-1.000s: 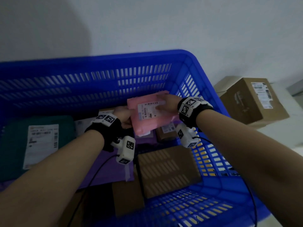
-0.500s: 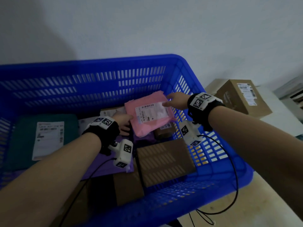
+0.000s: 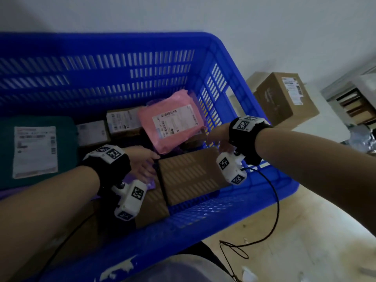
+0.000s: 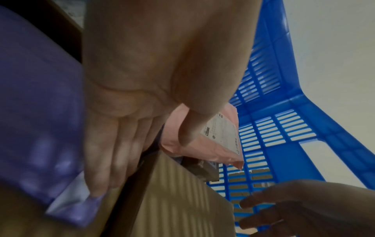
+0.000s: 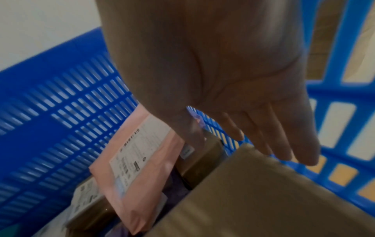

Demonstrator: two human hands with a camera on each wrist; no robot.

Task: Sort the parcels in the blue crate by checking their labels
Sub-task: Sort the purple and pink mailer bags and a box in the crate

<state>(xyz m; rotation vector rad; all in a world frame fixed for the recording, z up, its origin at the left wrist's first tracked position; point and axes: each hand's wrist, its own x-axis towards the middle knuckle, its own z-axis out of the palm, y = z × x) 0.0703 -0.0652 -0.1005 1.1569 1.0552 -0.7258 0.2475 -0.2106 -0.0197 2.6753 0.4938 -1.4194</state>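
The blue crate [image 3: 234,82] holds several parcels. A pink mailer [image 3: 173,123] [image 4: 221,144] [image 5: 142,160] lies label-up, tilted on small boxes near the far right wall, with no hand on it. In front of it lies a flat brown box [image 3: 189,176] [image 5: 263,192]. My left hand [image 3: 145,165] [image 4: 129,160] is open, fingers straight, its fingertips on a purple mailer [image 4: 40,112] at the box's left edge. My right hand [image 3: 217,137] [image 5: 253,136] is open, hovering over the box's far right corner beside the crate wall.
A teal mailer [image 3: 36,151] with a white label fills the crate's left side. Two small labelled boxes [image 3: 124,123] sit behind the hands. Outside, to the right, stand a cardboard box [image 3: 284,98] and a shelf unit [image 3: 354,102]. A black cable [image 3: 244,247] loops on the floor.
Both hands have let go of the pink mailer, which now rests lower in the crate's far right. The hands have come down and back toward the flat brown box.
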